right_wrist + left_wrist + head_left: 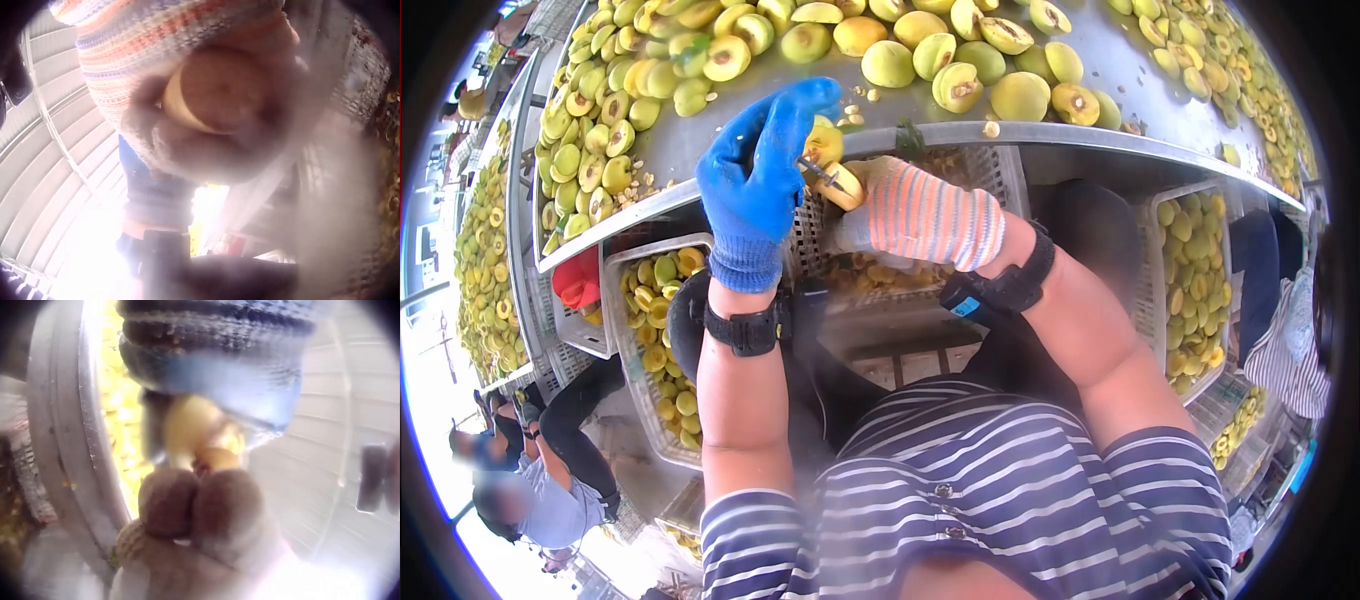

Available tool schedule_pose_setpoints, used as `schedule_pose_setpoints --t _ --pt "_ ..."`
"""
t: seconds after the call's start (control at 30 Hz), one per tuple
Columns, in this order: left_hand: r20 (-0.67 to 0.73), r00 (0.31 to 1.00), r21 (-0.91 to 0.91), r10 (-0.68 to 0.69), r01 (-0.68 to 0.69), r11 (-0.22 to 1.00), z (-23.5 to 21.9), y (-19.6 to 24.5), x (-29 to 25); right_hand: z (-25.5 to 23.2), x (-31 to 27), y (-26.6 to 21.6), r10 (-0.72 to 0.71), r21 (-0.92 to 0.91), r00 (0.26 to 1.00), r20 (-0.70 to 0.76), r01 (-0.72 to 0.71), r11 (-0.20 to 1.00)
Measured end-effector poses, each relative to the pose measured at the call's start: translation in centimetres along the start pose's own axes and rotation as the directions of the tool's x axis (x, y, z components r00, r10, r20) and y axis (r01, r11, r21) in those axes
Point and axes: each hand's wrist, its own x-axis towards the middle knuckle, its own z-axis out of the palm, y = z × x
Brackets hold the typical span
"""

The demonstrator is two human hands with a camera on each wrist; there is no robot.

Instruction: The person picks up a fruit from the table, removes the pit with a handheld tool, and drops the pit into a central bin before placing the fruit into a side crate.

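Observation:
My left hand (pixel 752 170), in a blue glove, is curled around a slim dark metal tool (pixel 822 172) and a yellow apricot half (pixel 824 145). The tool's tip reaches the cut face of another apricot half (pixel 843 188). That half is gripped by my right hand (pixel 920 212), which wears a striped knit glove. In the right wrist view the gloved fingers wrap the pale fruit (pixel 215 94). Both hands meet just over the metal table's near edge; the left wrist view has fruit (pixel 194 428) between the blue glove and the other hand's fingertips.
Many cut apricots (pixel 890 62) lie on the metal table (pixel 800 120) in front of me, with loose pits among them. Crates of apricots stand at left (pixel 612 290) and right (pixel 1162 290). Another person (pixel 540 490) sits at the lower left.

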Motion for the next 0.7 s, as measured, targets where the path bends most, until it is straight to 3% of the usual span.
schedule_pose_setpoints --t 0.07,0.13,0.2,0.27,0.3,0.33,0.43,0.5,0.57,0.63,0.7 --pt "0.1 0.99 -0.184 -0.101 0.118 0.976 -0.4 0.4 -0.1 0.4 -0.6 0.0 0.069 0.29 0.998 0.014 -0.07 0.954" --pt "0.172 0.975 -0.229 -0.142 0.18 0.957 -0.5 0.1 0.1 -0.3 -1.2 -0.7 0.092 0.485 0.996 0.006 -0.083 0.87" --pt "0.216 0.962 -0.199 -0.168 0.212 0.957 -0.7 0.0 0.2 -1.1 -1.2 -1.5 0.22 0.742 0.971 0.09 -0.213 0.635" --pt "0.231 0.957 -0.104 -0.178 0.206 0.973 -0.6 0.1 0.4 -0.8 -1.3 -1.3 0.194 0.674 0.98 0.032 -0.165 0.72" --pt "0.244 0.956 -0.026 -0.162 0.174 0.984 -0.5 0.1 0.5 -0.1 -1.2 -1.0 0.084 0.449 0.995 -0.058 -0.049 0.892" --pt "0.258 0.955 0.051 -0.147 0.138 0.989 -0.5 0.1 0.6 0.4 -1.2 -0.7 -0.048 0.181 0.992 -0.114 0.068 0.981" --pt "0.333 0.931 0.195 -0.149 0.087 0.977 -0.9 0.6 1.0 0.5 -0.9 -1.2 -0.022 0.413 0.973 -0.229 0.118 0.903" --pt "0.371 0.913 0.215 -0.167 0.09 0.972 -0.6 1.1 1.2 0.0 -1.0 -1.5 0.193 0.644 0.977 0.094 -0.208 0.736" --pt "0.383 0.904 0.205 -0.189 0.116 0.972 -0.5 1.6 0.9 -1.1 -0.8 -2.2 0.313 0.76 0.896 0.317 -0.437 0.481" --pt "0.424 0.892 -0.14 -0.156 0.234 0.962 -0.8 0.5 0.5 -2.5 -0.3 -3.0 0.39 0.828 0.816 0.426 -0.526 0.195" --pt "0.411 0.903 -0.404 -0.126 0.305 0.862 -0.6 -0.6 0.1 -2.7 -0.3 -2.4 0.34 0.818 0.842 0.419 -0.513 0.262"
